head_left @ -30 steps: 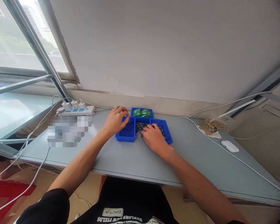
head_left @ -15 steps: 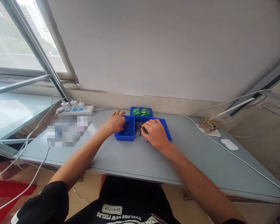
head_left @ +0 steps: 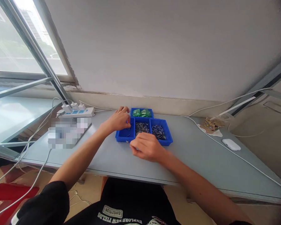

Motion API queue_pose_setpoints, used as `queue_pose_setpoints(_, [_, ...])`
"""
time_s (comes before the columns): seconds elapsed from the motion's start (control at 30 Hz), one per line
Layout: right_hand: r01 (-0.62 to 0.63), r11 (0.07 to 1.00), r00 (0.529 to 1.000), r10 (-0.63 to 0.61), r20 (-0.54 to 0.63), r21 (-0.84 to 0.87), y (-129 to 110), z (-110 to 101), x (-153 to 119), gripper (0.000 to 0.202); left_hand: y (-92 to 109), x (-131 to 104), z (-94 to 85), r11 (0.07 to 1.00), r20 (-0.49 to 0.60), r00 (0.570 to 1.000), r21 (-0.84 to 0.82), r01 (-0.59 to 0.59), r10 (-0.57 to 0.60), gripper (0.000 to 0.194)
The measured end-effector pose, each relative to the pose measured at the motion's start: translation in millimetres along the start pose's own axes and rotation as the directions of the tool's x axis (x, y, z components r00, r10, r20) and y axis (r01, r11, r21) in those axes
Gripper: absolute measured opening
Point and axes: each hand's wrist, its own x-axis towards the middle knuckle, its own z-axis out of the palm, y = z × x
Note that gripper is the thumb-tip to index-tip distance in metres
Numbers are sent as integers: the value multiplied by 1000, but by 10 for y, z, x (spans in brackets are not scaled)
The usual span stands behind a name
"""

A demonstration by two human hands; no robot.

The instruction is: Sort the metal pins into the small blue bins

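Note:
My left hand (head_left: 120, 119) hangs over the left compartment of a blue divided tray (head_left: 125, 139), its fingers curled together near a few thin screws (head_left: 129, 128). What the fingertips hold, if anything, is too small to make out. In front of the tray's middle compartment is my right hand (head_left: 147, 147), closed in a pinch that points left. A tiny pale speck shows by its fingertips, too small to name. Dark metal screws (head_left: 141, 127) fill the middle compartment, partly behind my right hand, and shorter dark pieces (head_left: 158, 131) lie in the right one.
Behind the tray stands a blue bin (head_left: 152, 114) with green packets (head_left: 140, 112). At left are a power strip (head_left: 84, 112) with plugs and a blurred flat object (head_left: 69, 132). A clear cup (head_left: 221, 120), a white case (head_left: 231, 144) and a cable (head_left: 243, 161) lie at right.
My right hand has moved from over the middle and right compartments toward me and left, uncovering the right compartment. My left hand has shifted slightly, its fingers more curled.

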Motion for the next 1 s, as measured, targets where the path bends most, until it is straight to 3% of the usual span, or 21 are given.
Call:
queue_pose_setpoints(0.1, [89,995,995,-91,42,45,-186,64,15,16,230,166,-101,970,-45,985,-175,-169,164,14])
queue_pose_setpoints(0.2, [115,991,989,-122,89,75,-248,113,-8,17,501,391,-88,901,-87,952,-308,-305,293,15])
queue_pose_setpoints(0.33, [62,998,991,-66,113,31,-165,132,-49,19,664,542,-6,892,-243,943,-336,-303,229,39])
queue_pose_setpoints(0.5, [-93,994,995,95,30,-56,-13,90,-60,17,483,214,32,865,-359,908,-363,-347,214,29])
queue_pose_setpoints(0.7, [-325,946,941,322,-103,-16,163,75,-115,15,265,-282,239,875,-501,824,-232,-424,266,27])
queue_pose_setpoints(0.87, [-404,914,906,403,-128,19,271,130,-213,10,286,-356,378,868,-470,816,-183,-461,335,23])
queue_pose_setpoints(1.0, [-396,918,911,397,-113,31,276,140,-234,9,314,-354,419,883,-527,799,-176,-435,289,19])
